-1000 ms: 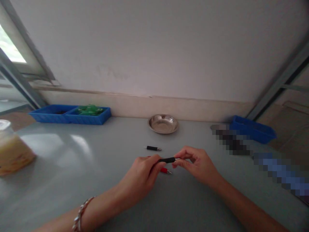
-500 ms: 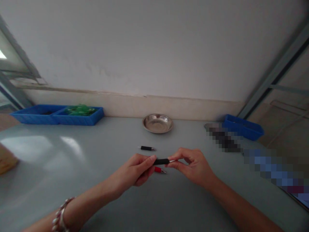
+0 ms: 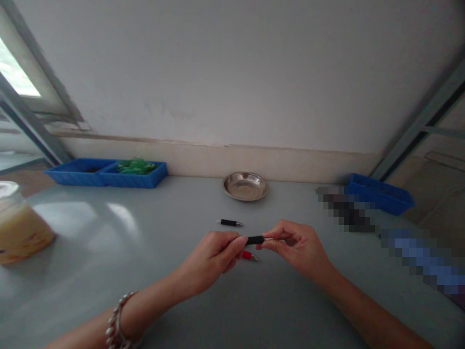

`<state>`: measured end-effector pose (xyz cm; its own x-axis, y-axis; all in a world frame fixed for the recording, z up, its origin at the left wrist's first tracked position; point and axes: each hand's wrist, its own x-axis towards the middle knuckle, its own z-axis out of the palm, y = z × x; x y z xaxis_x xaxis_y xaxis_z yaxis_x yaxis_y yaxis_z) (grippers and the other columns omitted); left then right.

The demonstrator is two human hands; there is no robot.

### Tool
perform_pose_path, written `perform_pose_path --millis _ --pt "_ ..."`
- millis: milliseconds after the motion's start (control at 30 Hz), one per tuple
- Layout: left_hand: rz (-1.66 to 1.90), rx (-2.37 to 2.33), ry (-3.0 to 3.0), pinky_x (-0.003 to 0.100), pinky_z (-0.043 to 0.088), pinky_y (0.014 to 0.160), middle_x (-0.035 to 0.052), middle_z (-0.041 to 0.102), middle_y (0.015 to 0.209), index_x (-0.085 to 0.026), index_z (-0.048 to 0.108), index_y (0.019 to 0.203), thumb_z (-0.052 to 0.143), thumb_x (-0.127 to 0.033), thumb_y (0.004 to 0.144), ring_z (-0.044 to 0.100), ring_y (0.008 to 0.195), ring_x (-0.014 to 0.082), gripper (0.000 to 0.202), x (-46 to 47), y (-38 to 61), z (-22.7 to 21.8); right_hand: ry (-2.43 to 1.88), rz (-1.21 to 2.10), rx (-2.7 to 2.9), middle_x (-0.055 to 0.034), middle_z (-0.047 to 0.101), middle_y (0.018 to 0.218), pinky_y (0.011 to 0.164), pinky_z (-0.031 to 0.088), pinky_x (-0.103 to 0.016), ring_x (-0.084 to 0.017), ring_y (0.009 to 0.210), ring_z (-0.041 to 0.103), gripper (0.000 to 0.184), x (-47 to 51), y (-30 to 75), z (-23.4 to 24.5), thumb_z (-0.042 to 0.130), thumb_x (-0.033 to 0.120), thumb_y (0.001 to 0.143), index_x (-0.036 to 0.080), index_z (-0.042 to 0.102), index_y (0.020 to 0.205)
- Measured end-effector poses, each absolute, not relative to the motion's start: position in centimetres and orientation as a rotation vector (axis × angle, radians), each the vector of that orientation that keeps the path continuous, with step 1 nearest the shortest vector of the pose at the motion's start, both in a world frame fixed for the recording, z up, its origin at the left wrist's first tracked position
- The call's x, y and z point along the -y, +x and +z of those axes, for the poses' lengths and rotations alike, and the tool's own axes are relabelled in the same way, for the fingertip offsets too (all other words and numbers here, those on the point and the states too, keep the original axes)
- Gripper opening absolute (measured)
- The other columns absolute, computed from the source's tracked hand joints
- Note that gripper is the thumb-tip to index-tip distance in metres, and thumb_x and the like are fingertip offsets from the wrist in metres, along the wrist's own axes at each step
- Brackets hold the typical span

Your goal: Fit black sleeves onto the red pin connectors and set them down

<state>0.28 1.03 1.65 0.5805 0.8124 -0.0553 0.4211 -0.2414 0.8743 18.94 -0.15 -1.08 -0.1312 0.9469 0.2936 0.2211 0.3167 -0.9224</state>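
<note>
The left hand (image 3: 212, 257) and the right hand (image 3: 296, 245) held one small black probe (image 3: 255, 240) between them, just above the grey surface (image 3: 145, 271). The left grip was pinched shut on the black end. The right grip was pinched shut on the thin metal tip.

The probe was small and smooth, so it could slip out if a pinch went loose. It could then drop onto the red probe (image 3: 249, 255) lying right under the hands, or roll away. The thin tip could bend if it was pulled sideways.

There were two black probes: one in the hands, and another black probe (image 3: 230, 223) lying a little farther back. There was one red probe, one shiny metal dish (image 3: 245, 186), one jar (image 3: 20, 225) at the left, two blue trays (image 3: 105, 173) side by side at the back left and one blue tray (image 3: 379, 194) at the right.
</note>
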Motion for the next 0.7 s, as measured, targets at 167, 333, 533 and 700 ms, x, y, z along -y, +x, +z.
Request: perform_pose_path --millis 167,333,533,700 --pt "0.464 -0.938 1.615 0.020 0.019 0.038 -0.0076 0.027 0.041 -0.016 0.037 0.051 0.026 -0.043 0.088 0.023 0.039 0.0055 0.047 -1.05 0.50 1.75 -1.085 0.748 1.691 -0.0019 0.068 0.067 0.060 0.048 -0.025 -0.013 0.062 0.062 0.011 0.29 19.21 -1.12 0.066 0.030 0.066 0.019 0.063 0.066" --pt "0.495 -0.911 1.711 0.018 0.022 0.038 -0.0068 0.032 0.046 -0.014 0.043 0.060 0.031 -0.042 0.087 0.027 0.041 0.0060 0.040 -1.33 0.48 1.53 -1.103 0.833 1.642 -0.0027 0.067 0.066 0.059 0.049 -0.025 -0.013 0.062 0.063 0.012 0.20 18.99 -1.03 0.065 0.030 0.066 0.018 0.061 0.067" --pt "0.554 -0.978 2.071 0.017 0.029 0.044 -0.0047 0.040 0.051 -0.014 0.044 0.060 0.035 -0.035 0.087 0.037 0.046 0.0065 0.035 -1.44 0.19 1.39 -1.170 0.979 1.604 -0.0011 0.068 0.065 0.059 0.049 -0.024 -0.012 0.060 0.063 0.010 0.05 18.81 -0.92 0.061 0.027 0.070 0.018 0.057 0.071" --pt "0.663 -0.983 2.324 0.018 0.033 0.050 -0.0021 0.053 0.058 -0.015 0.051 0.070 0.038 -0.026 0.086 0.047 0.051 0.0081 0.024 -1.04 0.15 1.59 -1.125 1.057 1.560 -0.0008 0.068 0.063 0.058 0.048 -0.024 -0.012 0.060 0.063 0.010 0.06 18.70 -0.78 0.058 0.028 0.071 0.018 0.056 0.071"
